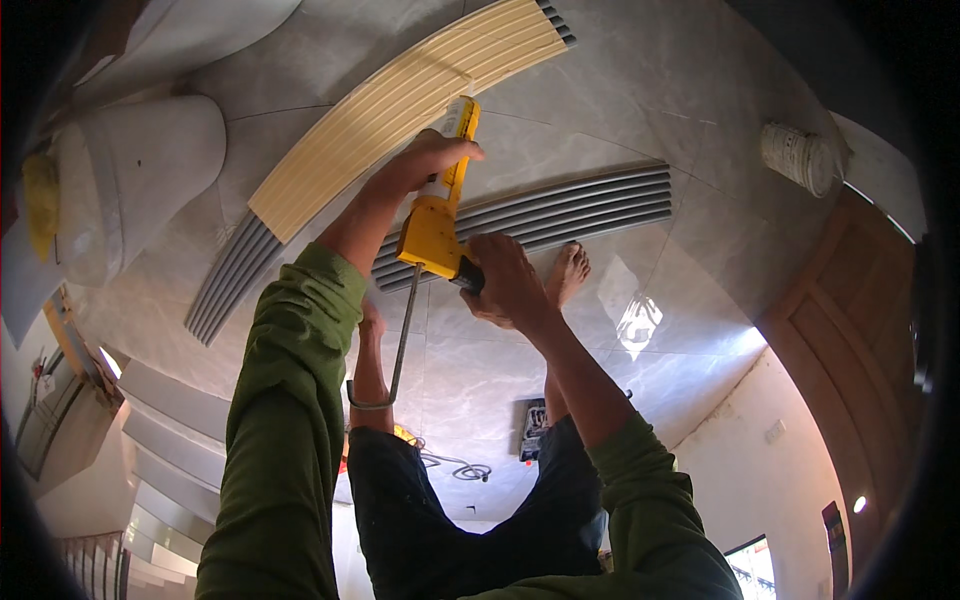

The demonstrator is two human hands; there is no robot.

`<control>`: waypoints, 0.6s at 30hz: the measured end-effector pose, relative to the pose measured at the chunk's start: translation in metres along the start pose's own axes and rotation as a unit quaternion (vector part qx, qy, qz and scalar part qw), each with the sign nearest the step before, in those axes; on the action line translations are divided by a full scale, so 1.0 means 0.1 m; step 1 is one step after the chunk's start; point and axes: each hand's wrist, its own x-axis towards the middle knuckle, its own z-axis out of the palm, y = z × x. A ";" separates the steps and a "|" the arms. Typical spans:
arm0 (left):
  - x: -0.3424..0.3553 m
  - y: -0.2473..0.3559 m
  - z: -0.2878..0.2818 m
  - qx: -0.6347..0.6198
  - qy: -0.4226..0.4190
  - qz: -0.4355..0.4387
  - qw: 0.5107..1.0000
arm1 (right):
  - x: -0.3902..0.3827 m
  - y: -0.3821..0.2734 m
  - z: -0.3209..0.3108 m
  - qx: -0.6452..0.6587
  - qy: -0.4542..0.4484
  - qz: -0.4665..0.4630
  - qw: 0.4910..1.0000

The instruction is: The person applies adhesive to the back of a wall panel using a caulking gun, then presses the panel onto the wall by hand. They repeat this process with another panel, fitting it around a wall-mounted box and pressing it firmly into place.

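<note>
I hold a yellow caulking gun (428,234) loaded with a white tube, its long rod pointing back toward me. My left hand (435,155) is wrapped round the barrel and tube. My right hand (505,280) grips the black trigger handle at the rear. The front of the gun is over the lower edge of a cream ribbed panel (408,88); whether it touches cannot be told. A grey ribbed panel (590,200) lies beneath my arms, in front of my bare feet. More grey ribbing (230,280) shows at the cream panel's left end.
A large white curved container (150,180) with a yellow item (40,205) stands at left, a white bucket (795,158) at upper right. A black case (532,435) and coiled cable (470,470) are behind me. Stairs (170,430) are lower left, a wooden door (840,330) right.
</note>
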 end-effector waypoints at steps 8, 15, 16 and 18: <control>-0.02 0.16 0.05 -0.030 0.024 -0.068 0.997 | -0.01 -0.04 0.04 0.061 0.015 0.028 0.998; 0.00 0.26 0.15 -0.011 0.018 0.011 1.000 | -0.05 -0.11 0.20 0.236 0.091 0.072 0.965; -0.02 0.33 0.19 -0.011 0.017 0.012 1.000 | -0.07 -0.11 0.22 0.264 0.106 0.082 0.955; -0.06 0.43 0.27 0.040 0.007 0.025 0.999 | -0.09 -0.14 0.30 0.285 0.154 0.064 0.944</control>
